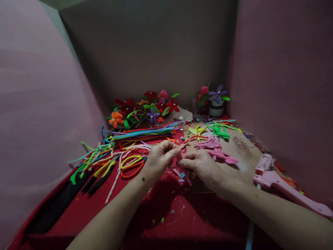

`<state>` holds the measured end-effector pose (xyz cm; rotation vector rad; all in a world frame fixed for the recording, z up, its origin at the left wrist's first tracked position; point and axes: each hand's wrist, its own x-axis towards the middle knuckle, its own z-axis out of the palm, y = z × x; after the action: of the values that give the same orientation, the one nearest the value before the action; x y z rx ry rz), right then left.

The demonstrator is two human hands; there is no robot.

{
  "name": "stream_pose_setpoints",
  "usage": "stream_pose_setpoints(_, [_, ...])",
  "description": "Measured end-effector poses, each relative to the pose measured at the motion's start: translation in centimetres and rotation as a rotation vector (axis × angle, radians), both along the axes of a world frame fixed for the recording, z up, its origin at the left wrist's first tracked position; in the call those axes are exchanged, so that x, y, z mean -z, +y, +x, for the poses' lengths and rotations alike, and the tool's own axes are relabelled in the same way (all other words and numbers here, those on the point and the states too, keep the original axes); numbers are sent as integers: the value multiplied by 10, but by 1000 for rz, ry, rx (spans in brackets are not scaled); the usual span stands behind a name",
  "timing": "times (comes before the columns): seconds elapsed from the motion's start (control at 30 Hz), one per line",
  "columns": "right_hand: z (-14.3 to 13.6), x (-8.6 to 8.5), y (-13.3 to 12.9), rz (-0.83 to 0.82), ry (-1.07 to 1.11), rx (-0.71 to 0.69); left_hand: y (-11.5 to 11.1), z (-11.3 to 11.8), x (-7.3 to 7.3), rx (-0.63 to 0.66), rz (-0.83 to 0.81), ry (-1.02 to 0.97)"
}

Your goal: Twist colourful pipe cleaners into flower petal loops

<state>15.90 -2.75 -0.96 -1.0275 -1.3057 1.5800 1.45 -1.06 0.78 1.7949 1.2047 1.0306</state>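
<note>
Above the front of the red-covered table, my left hand (160,159) and my right hand (204,167) meet fingertip to fingertip. Between them is a small piece of pink pipe cleaner (180,156), pinched by both; most of it is hidden by the fingers. Just beyond my right hand lie bent pink pipe cleaner loops (223,156) on a brown board. Scissors (132,167) with yellow and red handles lie left of my left hand, beside pliers (102,173) with black and yellow grips. Short pink and blue scraps (182,175) are scattered under the hands.
A pink glue gun (283,185) rests at the right, its pale stick pointing down. A bundle of coloured pipe cleaners (145,132) lies behind the hands. Yellow (198,131) and green pieces (220,130) sit on the board (244,163). Pipe-cleaner flowers (153,115) and a small pot (216,109) stand at the back.
</note>
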Motion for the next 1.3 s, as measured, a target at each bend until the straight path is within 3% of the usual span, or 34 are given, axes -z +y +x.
stream_pose_setpoints(0.07, [0, 0, 1, 3, 6, -9, 1, 0, -1, 84, -202, -59])
stream_pose_setpoints(0.1, [0, 1, 1, -3, 4, -10, 1, 0, -1, 87, -222, -56])
stream_pose_setpoints(0.3, [-1, 8, 8, -26, 10, 42, -4, 6, 6, -125, 256, 127])
stream_pose_setpoints(0.5, [5, 9, 10, 5, 174, 23, 5, -2, -5, 47, -239, -96])
stream_pose_setpoints(0.63, [8, 10, 14, 43, 231, 66, 8, -8, -9, 171, -330, 32])
stream_pose_setpoints(0.7, [8, 12, 15, 62, 195, 89, 6, -7, -6, 156, -166, 133])
stream_pose_setpoints(0.8, [7, 13, 17, 46, 149, 134, 0, -3, 1, 46, 231, 236])
stream_pose_setpoints(0.87, [7, 12, 17, 43, 174, 143, -2, -1, 4, -14, 332, 219])
stream_pose_setpoints(0.97, [9, 8, 18, 32, 273, 148, 1, -1, 5, -46, 106, -34])
stream_pose_setpoints(1.07, [10, 6, 19, 23, 335, 189, 5, 1, 7, 35, -160, -281])
stream_pose_setpoints(1.17, [10, 9, 21, 29, 385, 189, 6, 8, 13, 132, -265, -354])
stream_pose_setpoints(1.3, [9, 14, 21, 65, 384, 176, 1, 15, 16, 132, -308, -372])
